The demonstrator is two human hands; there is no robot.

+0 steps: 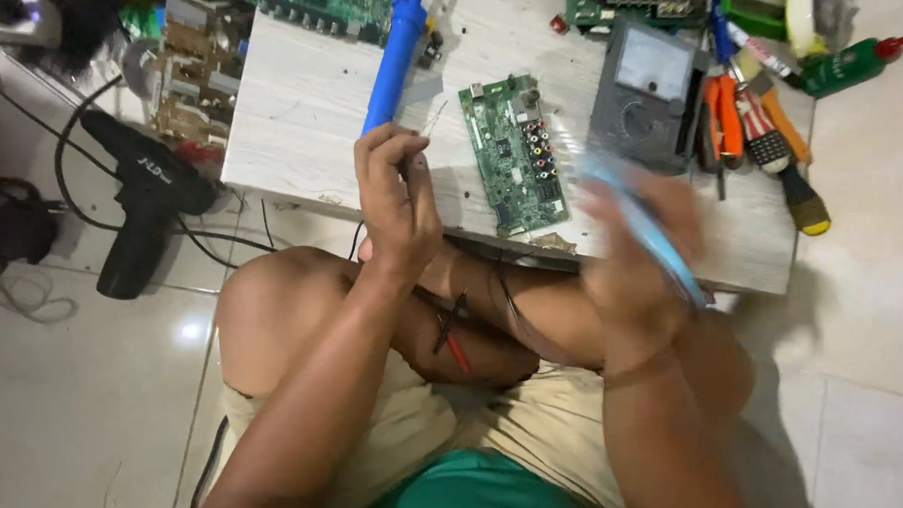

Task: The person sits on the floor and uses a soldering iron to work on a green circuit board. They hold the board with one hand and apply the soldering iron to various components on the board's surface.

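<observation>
The left hand [398, 201] is curling its fingers [388, 151] narrowly around a thin, dark, wire-like piece, too small to identify, and the lower end of a blue tool handle [397, 56] is rising just beyond the fingertips. The right hand [636, 248] is blurring in motion and is gripping a light blue flat tool [651, 232], which is slanting across its palm; its exact kind is unclear. A green circuit board [523, 151] is lying flat on the pale wooden board [296, 109], between the two hands and just past the fingers. A grey analog multimeter [651, 92] is sitting beyond the right hand's fingers, with orange-handled pliers [727, 114] and screwdrivers [784, 162] beside it. A black hot-air gun [144, 200] is lying on the tile floor, well apart from the left fingers
</observation>
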